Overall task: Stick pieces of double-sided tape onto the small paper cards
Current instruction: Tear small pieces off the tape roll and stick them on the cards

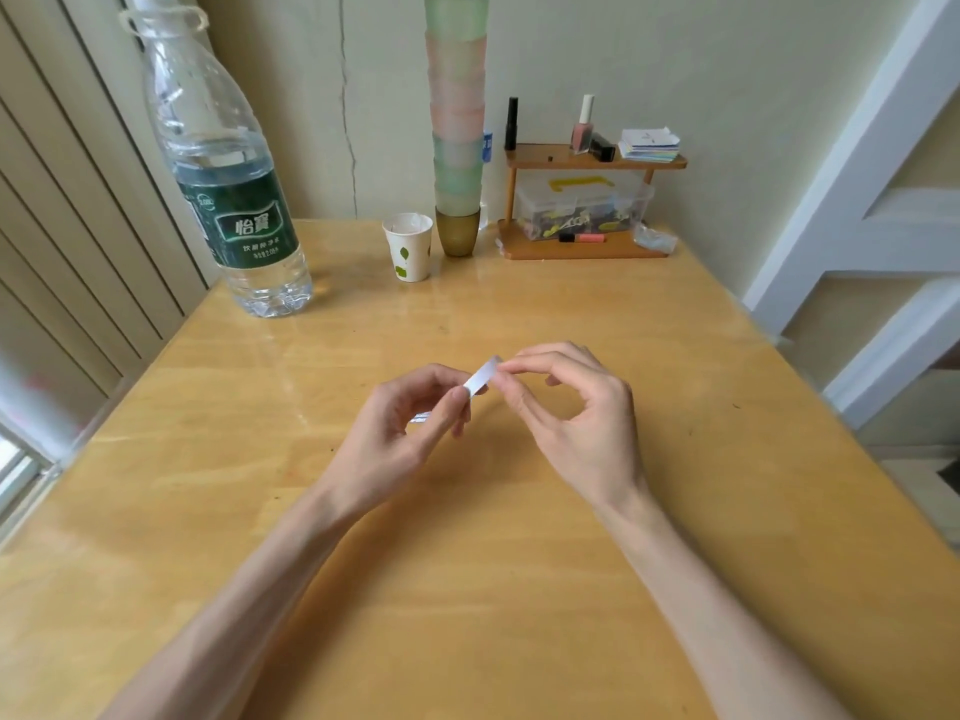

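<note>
While it's held up over the wooden table (467,589), the white strip (482,377) is pinched at both ends. It's found well on the near side of the paper cup (409,246) and a bit right of it.

The strip's lower end is gripped by the left hand (395,433), with the thumb laid on top and the fingers curled behind. The upper end is nipped between thumb and forefinger of the right hand (576,413), with the other fingers loosely curled and nothing else held.

The long axis is set on a slant. The low end is pointed down-left toward the left hand, and the high end is pointed up and to the right. The flat face is turned up toward the camera, and the strip isn't touching the table.

Something small and pale is tucked under the left fingers too, but what it is can't be told.

Left of the paper cup, and slightly nearer, a big water bottle (228,200) is stood upright. Just right of the cup, a tall stack of plastic cups (457,122) is parked. Further right of the cup, against the wall, a little wooden shelf (587,161) is set. A stack of small cards (649,144) is piled on the end of its top board farthest from the cup, and a clear box (582,205) is kept underneath.
</note>
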Tool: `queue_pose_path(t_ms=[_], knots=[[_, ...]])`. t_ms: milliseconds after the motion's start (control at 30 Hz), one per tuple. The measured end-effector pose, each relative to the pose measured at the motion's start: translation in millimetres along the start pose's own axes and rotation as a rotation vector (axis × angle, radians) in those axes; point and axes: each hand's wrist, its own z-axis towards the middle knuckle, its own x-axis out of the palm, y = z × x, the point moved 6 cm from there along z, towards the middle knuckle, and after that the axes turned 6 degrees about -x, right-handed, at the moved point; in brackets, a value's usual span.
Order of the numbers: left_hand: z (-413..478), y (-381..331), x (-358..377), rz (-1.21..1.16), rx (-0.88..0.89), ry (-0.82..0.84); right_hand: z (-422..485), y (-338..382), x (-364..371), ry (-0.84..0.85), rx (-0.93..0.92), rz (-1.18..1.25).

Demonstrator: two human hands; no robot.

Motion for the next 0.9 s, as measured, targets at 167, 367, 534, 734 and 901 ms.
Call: queue_pose_path(t_ms=[167,367,534,734,901], knots=[[-3.3,-5.1,3.2,0.186,0.074,-0.029,-4.2,0.4,6.9,0.001,0.035,-0.012],[-9.6,-14.2,2.3,0.328,0.174,-0.054,-2.4,-10.4,2.6,0.003,0.195,0.194],[-11.9,-14.0,-2.1,0.421,0.216,-0.094,-2.1,-5.8,-0.8,0.005,0.163,0.183],[-12.9,-13.2,-3.6,0.463,0.223,-0.101,-2.0,4.6,-3.4,0.059,0.004,-0.038],[-13.2,-11.6,-3.3,0.467,0.214,-0.095,-5.9,8.1,-1.5,0.030,-0.086,-0.144]])
